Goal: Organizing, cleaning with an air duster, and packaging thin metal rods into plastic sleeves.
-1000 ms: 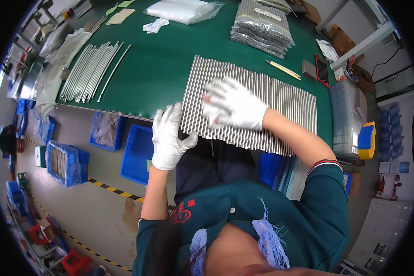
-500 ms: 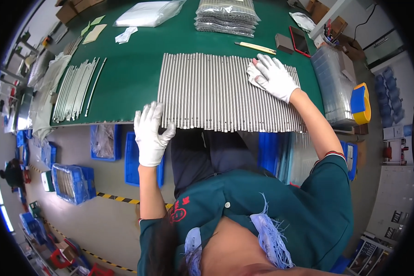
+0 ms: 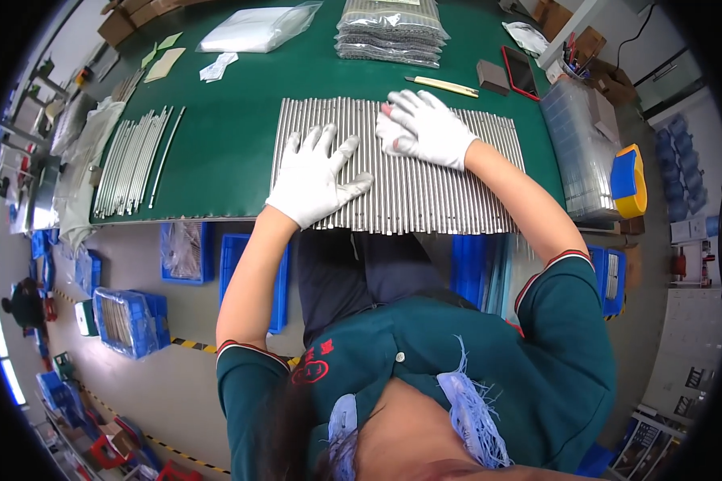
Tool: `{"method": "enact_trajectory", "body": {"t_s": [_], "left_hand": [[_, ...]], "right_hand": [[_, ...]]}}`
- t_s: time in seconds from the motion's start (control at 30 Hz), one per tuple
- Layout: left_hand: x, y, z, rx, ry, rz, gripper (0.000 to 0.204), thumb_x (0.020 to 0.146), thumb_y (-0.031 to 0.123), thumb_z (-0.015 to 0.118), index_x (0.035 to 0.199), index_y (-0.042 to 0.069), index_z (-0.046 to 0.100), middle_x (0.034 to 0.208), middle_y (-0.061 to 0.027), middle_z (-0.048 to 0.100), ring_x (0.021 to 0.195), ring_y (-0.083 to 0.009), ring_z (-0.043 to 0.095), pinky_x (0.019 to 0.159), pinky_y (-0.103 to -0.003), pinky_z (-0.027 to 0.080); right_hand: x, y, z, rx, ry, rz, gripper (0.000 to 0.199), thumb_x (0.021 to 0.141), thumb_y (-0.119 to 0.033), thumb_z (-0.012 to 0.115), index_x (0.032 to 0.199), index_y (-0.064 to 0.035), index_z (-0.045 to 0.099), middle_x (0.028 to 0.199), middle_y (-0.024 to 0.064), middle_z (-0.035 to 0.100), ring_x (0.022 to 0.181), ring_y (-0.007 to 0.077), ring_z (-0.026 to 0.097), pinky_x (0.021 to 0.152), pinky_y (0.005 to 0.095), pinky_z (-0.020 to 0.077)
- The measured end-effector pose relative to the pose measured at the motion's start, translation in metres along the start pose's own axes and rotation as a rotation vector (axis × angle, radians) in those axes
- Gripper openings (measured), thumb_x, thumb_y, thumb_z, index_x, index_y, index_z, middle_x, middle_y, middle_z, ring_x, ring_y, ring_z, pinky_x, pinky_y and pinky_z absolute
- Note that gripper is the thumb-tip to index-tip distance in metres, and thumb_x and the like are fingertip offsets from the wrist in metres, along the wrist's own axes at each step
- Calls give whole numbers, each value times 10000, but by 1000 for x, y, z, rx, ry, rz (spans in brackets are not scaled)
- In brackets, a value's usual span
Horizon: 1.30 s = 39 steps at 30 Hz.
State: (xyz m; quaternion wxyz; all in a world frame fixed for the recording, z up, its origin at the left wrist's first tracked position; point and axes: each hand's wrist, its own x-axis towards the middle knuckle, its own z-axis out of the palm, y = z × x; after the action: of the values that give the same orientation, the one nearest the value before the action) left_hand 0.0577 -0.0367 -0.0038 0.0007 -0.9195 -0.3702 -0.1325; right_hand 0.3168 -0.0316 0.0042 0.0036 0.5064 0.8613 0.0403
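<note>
Both gloved hands lie flat on the row of metal rods [image 3: 425, 180] at the worktop's [image 3: 225, 152] near edge. Left hand [image 3: 317, 178] fingers spread; right hand [image 3: 427, 128] looks looser. Rods run away from the person.

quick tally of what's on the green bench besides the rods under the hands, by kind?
Clear plastic bag of white material: 1
Stack of bagged rods: 1
Loose rod bundle at the left: 1
Pencil-like stick: 1
Small dark block: 1
Red-edged tablet: 1
Total: 6

Both hands, left and right, lie flat on the rod sheet.
</note>
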Motion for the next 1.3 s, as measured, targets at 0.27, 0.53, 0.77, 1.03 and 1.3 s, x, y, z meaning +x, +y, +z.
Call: {"method": "enact_trajectory", "body": {"t_s": [0.27,0.53,0.77,1.03,1.3], "left_hand": [[-25,-57,-13,64,20,-28,537,870,510,530,1289,174,536,1346,-188,481,1254,-362,433,1057,-499,294],[-34,-87,-2,-1633,461,-485,761,959,570,309,1430,-26,264,1461,-217,306,1390,-258,244,1178,-375,134],[-33,-83,-8,-1601,491,-475,828,929,605,370,1430,-43,254,1462,-233,294,1390,-279,242,1163,-378,156],[-24,-80,-10,-1621,436,-494,848,924,623,357,1400,-76,301,1455,-227,310,1388,-277,253,1164,-377,152],[-33,-87,-8,-1659,463,-508,850,923,605,386,1373,-112,316,1420,-262,347,1361,-291,307,1162,-382,188]], "right_hand": [[-25,-45,-16,122,-12,-360,797,824,-620,463,1379,-48,421,1449,190,353,1376,323,272,1142,456,136],[70,-77,-2,196,61,-452,770,852,-635,421,1391,-86,414,1446,176,359,1366,309,296,1142,438,160],[99,-103,0,190,103,-426,713,869,-607,406,1336,-71,470,1370,189,434,1282,298,390,1097,444,235],[158,-49,17,180,37,-83,586,956,-559,265,1397,-205,419,1477,97,347,1365,237,302,1115,380,233],[48,8,-25,593,413,126,464,993,-340,394,1366,-68,439,1376,114,487,1325,243,400,1084,291,301]]}}
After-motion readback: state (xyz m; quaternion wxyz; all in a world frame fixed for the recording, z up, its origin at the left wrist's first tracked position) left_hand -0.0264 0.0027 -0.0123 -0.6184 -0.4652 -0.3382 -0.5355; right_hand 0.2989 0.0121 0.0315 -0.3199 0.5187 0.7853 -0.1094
